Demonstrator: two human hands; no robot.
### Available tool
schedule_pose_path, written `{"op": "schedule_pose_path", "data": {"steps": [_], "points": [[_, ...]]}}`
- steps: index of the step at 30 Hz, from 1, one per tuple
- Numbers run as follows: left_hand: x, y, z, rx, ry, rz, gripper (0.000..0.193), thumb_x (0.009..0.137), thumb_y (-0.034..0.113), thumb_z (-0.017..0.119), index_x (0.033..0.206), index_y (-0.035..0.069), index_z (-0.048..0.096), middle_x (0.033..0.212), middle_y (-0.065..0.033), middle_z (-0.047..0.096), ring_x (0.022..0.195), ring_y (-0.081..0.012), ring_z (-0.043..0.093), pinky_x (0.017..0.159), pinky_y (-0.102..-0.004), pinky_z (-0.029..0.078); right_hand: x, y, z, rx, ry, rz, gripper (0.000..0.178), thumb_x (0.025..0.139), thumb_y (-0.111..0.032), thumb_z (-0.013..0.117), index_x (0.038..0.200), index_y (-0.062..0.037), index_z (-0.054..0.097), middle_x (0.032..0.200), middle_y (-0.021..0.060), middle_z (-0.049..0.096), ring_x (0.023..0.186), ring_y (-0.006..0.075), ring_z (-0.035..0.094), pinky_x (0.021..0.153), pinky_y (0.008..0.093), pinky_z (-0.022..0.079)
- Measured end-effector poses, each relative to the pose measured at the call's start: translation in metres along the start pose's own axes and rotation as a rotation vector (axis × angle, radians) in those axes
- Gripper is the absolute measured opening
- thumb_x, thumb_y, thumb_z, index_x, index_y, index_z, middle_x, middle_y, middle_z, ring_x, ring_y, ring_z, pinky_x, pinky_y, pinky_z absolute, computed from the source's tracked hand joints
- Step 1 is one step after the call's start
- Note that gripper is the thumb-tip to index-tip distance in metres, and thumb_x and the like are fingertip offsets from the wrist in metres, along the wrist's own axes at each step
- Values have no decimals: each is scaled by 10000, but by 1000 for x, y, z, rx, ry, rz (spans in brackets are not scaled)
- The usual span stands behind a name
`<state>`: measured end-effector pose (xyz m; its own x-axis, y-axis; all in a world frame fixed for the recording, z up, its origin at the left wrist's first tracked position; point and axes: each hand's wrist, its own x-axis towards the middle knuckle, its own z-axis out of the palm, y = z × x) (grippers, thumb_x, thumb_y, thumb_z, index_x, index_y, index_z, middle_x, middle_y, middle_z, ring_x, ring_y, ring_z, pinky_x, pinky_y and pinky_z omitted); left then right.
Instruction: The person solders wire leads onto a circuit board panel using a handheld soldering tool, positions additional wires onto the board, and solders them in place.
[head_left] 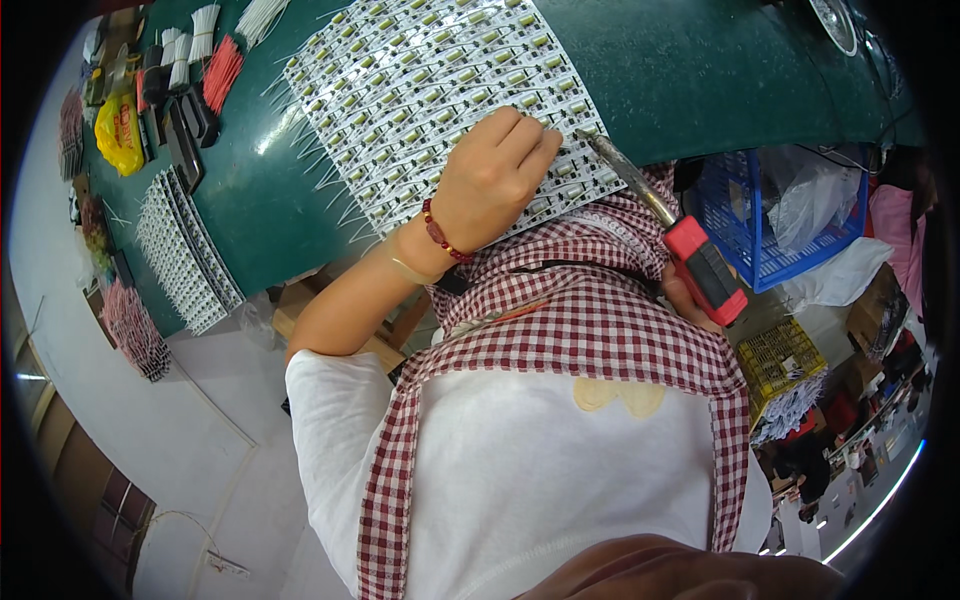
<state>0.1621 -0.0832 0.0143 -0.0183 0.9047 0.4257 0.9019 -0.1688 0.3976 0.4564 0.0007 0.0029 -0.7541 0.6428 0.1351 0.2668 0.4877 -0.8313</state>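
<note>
Head view: the left hand (495, 178) is pressing closed fingers onto the white component panel (440, 90) on the green table (690, 70); the right hand (685, 300) is gripping a red-handled soldering iron (690, 250).

Far to my left on the green surface (700, 70) lie red wire bundles (222, 72), white wire bundles (204, 30) and a yellow bag (119, 135). A blue basket (745, 215) sits at my right, a yellow crate (782, 358) below it.
</note>
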Motion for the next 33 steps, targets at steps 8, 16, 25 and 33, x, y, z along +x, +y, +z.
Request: {"op": "schedule_pose_path", "data": {"steps": [8,16,25,33], "points": [[2,0,-1,-5,2,13,337,597,-63,612,929,-32,655,730,-73,505,689,-221,505,577,-315,440,8,-7,4,36,89,-83,233,684,-139,751,862,-25,655,761,98,617,569,228,602,481,317,448],[2,2,-3,18,-43,21,327,604,-52,608,928,-35,650,742,-77,494,699,-229,500,598,-324,448,-17,17,15,-156,226,-248,222,655,-23,720,859,7,639,777,123,634,595,269,622,494,329,479],[4,5,-7,124,-81,29,248,669,3,638,916,-1,661,763,-54,517,747,-206,536,638,-325,440,-37,21,-2,-128,-27,126,241,670,19,700,906,8,652,798,143,649,652,299,643,544,331,499],[6,15,-13,241,67,-83,228,669,21,656,890,75,673,743,-17,526,728,-189,544,625,-320,409,-51,35,5,-32,40,143,243,671,11,709,909,-16,663,836,124,660,685,272,657,584,315,506]]}}
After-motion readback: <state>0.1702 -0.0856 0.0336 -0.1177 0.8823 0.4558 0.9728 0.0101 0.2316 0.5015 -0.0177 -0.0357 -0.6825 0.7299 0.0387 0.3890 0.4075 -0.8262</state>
